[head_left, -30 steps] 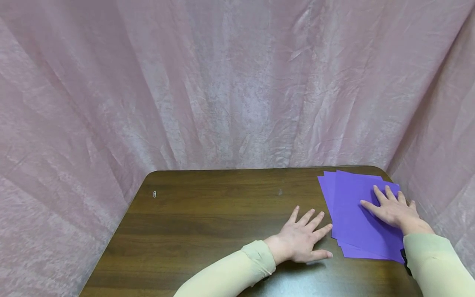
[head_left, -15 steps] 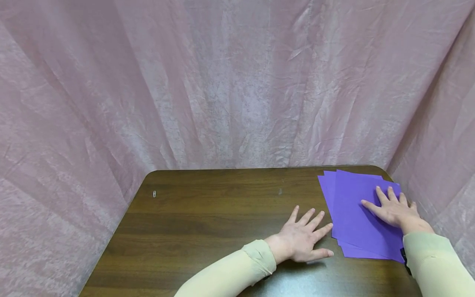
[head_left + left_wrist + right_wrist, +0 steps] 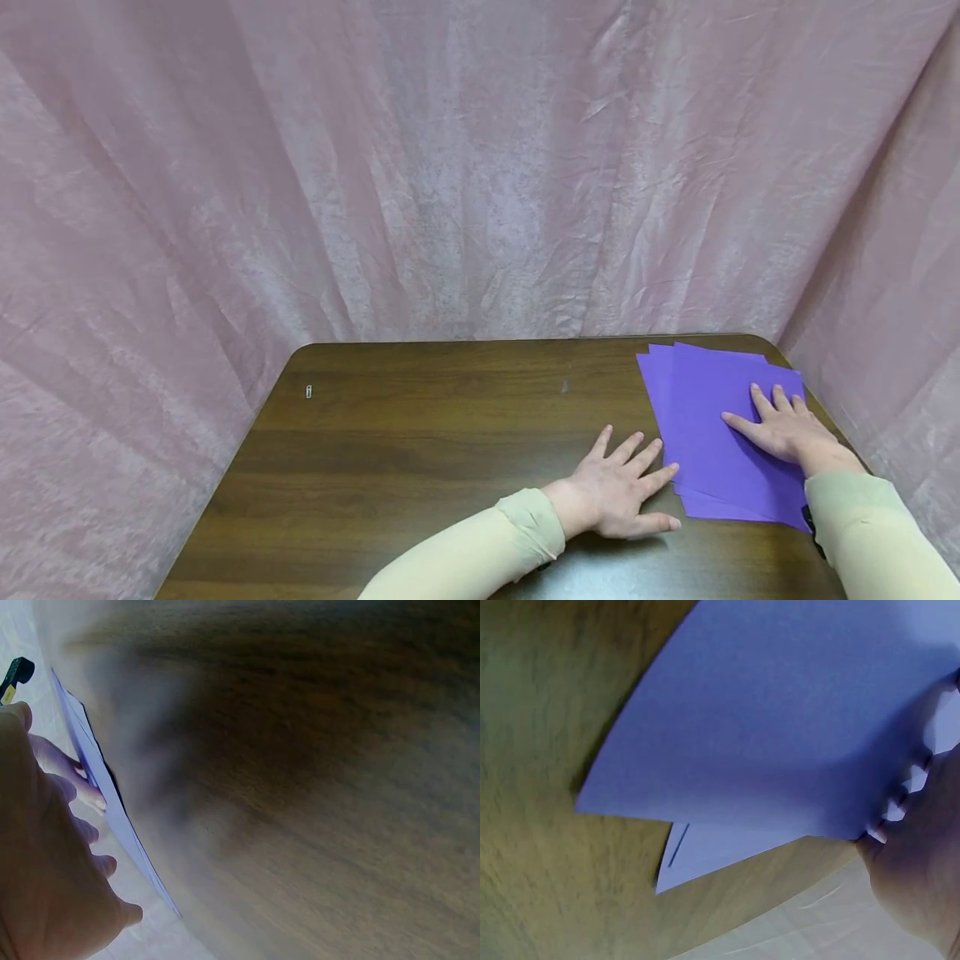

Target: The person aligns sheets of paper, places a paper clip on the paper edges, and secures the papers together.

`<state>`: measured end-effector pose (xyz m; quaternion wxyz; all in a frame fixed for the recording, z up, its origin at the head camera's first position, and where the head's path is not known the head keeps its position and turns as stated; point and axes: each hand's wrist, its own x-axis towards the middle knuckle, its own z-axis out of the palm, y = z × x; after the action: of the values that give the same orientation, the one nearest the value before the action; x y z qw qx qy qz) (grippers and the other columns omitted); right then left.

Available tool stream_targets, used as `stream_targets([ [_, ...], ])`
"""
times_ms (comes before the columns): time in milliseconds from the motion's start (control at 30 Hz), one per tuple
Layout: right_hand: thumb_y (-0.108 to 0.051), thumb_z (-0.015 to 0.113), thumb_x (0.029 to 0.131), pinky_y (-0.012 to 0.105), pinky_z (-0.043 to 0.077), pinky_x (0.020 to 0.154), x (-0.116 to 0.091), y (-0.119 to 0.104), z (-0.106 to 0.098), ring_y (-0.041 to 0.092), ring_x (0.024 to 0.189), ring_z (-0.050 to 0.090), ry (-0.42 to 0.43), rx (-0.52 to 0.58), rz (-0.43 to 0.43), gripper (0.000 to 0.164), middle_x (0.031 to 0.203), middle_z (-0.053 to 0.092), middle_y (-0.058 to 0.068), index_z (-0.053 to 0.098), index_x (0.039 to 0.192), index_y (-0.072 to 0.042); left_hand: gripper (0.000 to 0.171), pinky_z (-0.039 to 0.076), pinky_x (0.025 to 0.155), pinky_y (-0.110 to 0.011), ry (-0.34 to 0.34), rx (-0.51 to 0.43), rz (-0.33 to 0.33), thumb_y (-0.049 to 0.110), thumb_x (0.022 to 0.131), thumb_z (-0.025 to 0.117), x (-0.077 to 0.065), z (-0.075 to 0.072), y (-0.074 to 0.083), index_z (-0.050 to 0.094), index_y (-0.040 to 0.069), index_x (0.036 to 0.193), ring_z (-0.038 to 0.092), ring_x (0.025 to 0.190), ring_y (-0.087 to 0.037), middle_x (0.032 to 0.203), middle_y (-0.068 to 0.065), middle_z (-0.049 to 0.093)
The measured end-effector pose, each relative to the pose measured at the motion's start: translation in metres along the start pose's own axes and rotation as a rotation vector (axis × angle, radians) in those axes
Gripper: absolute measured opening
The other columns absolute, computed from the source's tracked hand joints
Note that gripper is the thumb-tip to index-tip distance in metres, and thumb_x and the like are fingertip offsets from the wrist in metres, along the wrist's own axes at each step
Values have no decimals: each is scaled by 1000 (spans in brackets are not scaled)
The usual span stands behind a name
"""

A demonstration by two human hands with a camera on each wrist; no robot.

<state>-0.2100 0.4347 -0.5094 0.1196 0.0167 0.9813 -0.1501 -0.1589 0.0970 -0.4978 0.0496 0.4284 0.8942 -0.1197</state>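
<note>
Head view: right hand (image 3: 786, 433) on purple sheets (image 3: 723, 450), left hand (image 3: 611, 496) beside; fingers (image 3: 762, 402) spread; left wrist: yellow label (image 3: 8, 694) (unreadable)

"How does the light fall in the head view?"

"Softly and evenly, with pale glare on the tabletop (image 3: 420, 425) below my left hand (image 3: 611, 497) and a dark shadow beneath it."

"And from the wrists?"

"Left: dim, the tabletop blurred, the curtain (image 3: 159, 937) washed out. Right: bluish, softly focused, my right hand (image 3: 921, 855) shading the purple paper (image 3: 780, 712), its edge bowed."
</note>
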Motion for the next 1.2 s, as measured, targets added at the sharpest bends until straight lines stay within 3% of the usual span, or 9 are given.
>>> stream_targets([
  [600,-73,35,100,81,10,107,3,-33,7,74,135,2,9,-33,-11,105,151,4,52,14,156,13,76,5,124,-50,-12,-37,23,85,92,13,3,5,4,12,51,160,5,156,-14,170,15,8],
  [800,-72,36,100,81,13,107,5,-44,9,74,134,5,18,-37,-27,104,151,6,51,16,156,14,77,5,124,-50,-43,-34,30,85,92,9,4,6,5,10,50,161,3,156,-14,170,15,6],
  [1200,-73,36,99,80,14,107,7,-46,9,72,136,7,28,-61,-31,104,153,8,48,17,157,11,73,9,124,-47,-79,-94,38,83,94,13,6,10,5,15,50,159,7,155,-10,169,18,10],
])
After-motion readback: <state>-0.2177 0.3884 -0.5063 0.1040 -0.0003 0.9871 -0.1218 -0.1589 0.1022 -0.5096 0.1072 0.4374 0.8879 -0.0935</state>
